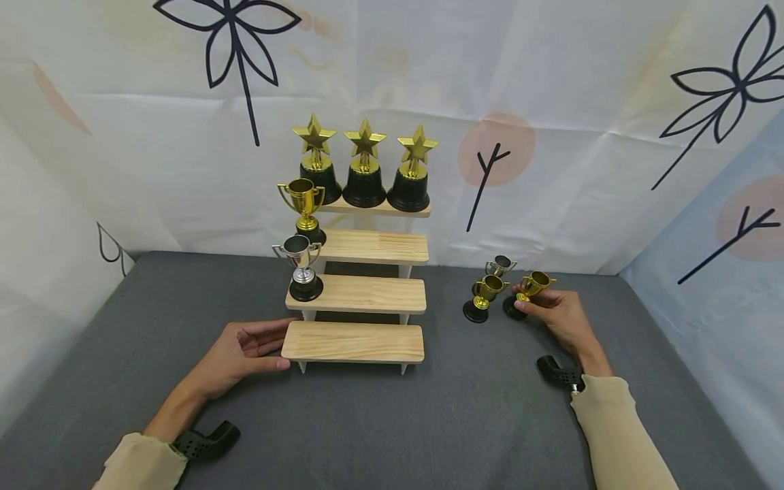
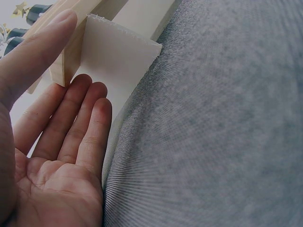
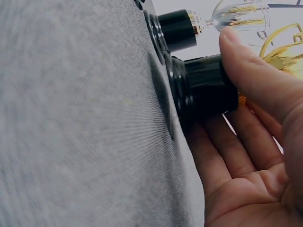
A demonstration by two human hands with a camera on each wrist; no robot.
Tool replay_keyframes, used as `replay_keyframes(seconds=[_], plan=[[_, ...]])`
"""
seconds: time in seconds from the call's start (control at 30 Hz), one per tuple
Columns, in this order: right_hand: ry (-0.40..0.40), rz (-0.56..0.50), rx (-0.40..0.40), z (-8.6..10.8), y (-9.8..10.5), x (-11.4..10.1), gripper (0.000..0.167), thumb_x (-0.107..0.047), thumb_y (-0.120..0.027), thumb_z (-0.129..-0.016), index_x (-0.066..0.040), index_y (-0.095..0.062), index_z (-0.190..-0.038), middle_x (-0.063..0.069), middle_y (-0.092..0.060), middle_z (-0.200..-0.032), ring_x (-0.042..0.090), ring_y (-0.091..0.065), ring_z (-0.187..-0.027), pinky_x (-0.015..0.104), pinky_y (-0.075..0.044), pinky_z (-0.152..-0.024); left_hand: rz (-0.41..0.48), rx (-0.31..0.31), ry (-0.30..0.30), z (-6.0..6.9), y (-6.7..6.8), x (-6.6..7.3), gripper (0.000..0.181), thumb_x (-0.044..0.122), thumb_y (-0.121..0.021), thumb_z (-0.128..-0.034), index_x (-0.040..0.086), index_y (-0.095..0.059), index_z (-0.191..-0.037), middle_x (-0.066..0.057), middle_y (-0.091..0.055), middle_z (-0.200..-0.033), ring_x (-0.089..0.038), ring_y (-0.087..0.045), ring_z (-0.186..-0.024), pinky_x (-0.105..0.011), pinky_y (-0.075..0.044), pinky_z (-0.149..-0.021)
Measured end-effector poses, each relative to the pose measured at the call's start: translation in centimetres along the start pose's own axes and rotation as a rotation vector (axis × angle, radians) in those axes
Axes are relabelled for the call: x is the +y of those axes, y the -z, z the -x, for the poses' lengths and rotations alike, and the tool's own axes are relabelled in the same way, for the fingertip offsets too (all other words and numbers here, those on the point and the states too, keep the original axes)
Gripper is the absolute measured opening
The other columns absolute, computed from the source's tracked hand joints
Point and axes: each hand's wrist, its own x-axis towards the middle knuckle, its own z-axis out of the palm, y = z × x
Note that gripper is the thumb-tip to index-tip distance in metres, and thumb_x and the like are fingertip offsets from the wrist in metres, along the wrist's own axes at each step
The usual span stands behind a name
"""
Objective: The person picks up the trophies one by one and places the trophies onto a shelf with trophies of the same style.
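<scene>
My left hand is at the left end of the lowest wooden step of a display stand. In the left wrist view its fingers are fairly straight, tips by the end of the board and a white support. At the right, my right hand holds a small gold trophy cup around its stem and black base, thumb against the base in the right wrist view. That base is at the table surface. Close to its left are another gold cup and a silver cup.
Three gold star trophies line the stand's top step. A gold cup is at the left of the step below, and a silver cup stands lower, also at the left. Grey cloth covers the table; a patterned white backdrop rises behind.
</scene>
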Motion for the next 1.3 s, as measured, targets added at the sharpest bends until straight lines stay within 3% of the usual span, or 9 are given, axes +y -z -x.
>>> replay_keyframes(seconds=[0.17, 0.37, 0.53, 0.73, 0.87, 1.0, 1.17, 1.3], plan=[[-0.006, 0.048, 0.021, 0.1, 0.0, -0.5, 0.037, -0.009, -0.077, -0.092, 0.011, -0.068, -0.122, 0.016, -0.072, -0.118, -0.001, -0.063, -0.110, 0.013, -0.055, -0.087, 0.002, -0.004, -0.005, 0.0, 0.0, -0.1, 0.067, -0.010, -0.075, -0.0852, -0.019, -0.042, -0.143, -0.036, -0.045, -0.145, -0.013, -0.061, -0.123, -0.029, -0.054, -0.100], [-0.020, 0.103, 0.031, 0.1, 0.2, -1.3, 0.039, -0.013, -0.077, -0.092, 0.009, -0.069, -0.123, 0.012, -0.073, -0.118, -0.002, -0.062, -0.110, 0.012, -0.055, -0.086, 0.006, -0.001, -0.001, 0.0, 0.1, -0.2, 0.069, -0.010, -0.076, -0.0845, -0.019, -0.042, -0.143, -0.025, -0.052, -0.145, -0.014, -0.061, -0.123, -0.031, -0.054, -0.100], [-0.027, 0.104, 0.034, 0.2, 0.2, -2.2, 0.039, -0.014, -0.077, -0.093, 0.008, -0.068, -0.124, 0.010, -0.073, -0.120, -0.002, -0.061, -0.112, 0.012, -0.054, -0.088, 0.006, -0.004, 0.000, 0.0, 0.1, -0.3, 0.069, -0.009, -0.076, -0.0846, -0.019, -0.042, -0.143, -0.026, -0.052, -0.145, -0.014, -0.061, -0.124, -0.031, -0.054, -0.101], [-0.022, 0.092, 0.031, 0.2, 0.3, -3.4, 0.038, -0.012, -0.076, -0.093, 0.008, -0.068, -0.125, 0.007, -0.073, -0.120, -0.002, -0.062, -0.112, 0.012, -0.054, -0.088, 0.014, -0.003, 0.005, 0.0, 0.1, -0.4, 0.069, -0.008, -0.077, -0.0842, -0.018, -0.043, -0.144, -0.014, -0.057, -0.144, -0.014, -0.061, -0.124, -0.032, -0.054, -0.101], [-0.006, 0.092, 0.033, 0.1, 0.4, -4.2, 0.039, -0.012, -0.077, -0.093, 0.009, -0.068, -0.124, 0.004, -0.074, -0.119, -0.002, -0.062, -0.113, 0.013, -0.055, -0.088, 0.013, -0.001, -0.003, 0.1, 0.2, -0.3, 0.068, -0.009, -0.077, -0.0842, -0.019, -0.043, -0.143, -0.013, -0.057, -0.143, -0.014, -0.061, -0.123, -0.031, -0.054, -0.100], [0.006, 0.089, 0.039, 0.0, 0.5, -4.9, 0.039, -0.012, -0.077, -0.092, 0.010, -0.068, -0.123, 0.007, -0.074, -0.119, -0.001, -0.062, -0.113, 0.013, -0.055, -0.088, 0.010, 0.003, 0.000, 0.1, 0.1, -0.2, 0.068, -0.009, -0.077, -0.0842, -0.019, -0.043, -0.143, -0.017, -0.056, -0.143, -0.014, -0.062, -0.123, -0.031, -0.054, -0.101], [0.034, 0.064, 0.042, 0.1, 0.5, -5.9, 0.037, -0.007, -0.077, -0.091, 0.012, -0.068, -0.122, 0.010, -0.074, -0.117, 0.003, -0.064, -0.111, 0.015, -0.056, -0.087, 0.010, -0.009, -0.012, 0.0, 0.0, 0.0, 0.067, -0.010, -0.075, -0.0854, -0.020, -0.042, -0.142, -0.032, -0.048, -0.145, -0.014, -0.062, -0.123, -0.031, -0.054, -0.100], [0.064, 0.053, 0.043, 0.2, 0.6, -7.0, 0.035, -0.002, -0.077, -0.090, 0.013, -0.068, -0.121, 0.008, -0.074, -0.116, 0.005, -0.066, -0.110, 0.016, -0.057, -0.086, 0.018, -0.012, -0.015, 0.0, 0.0, 0.0, 0.067, -0.011, -0.074, -0.0855, -0.021, -0.041, -0.142, -0.038, -0.044, -0.144, -0.014, -0.062, -0.123, -0.031, -0.055, -0.100]])
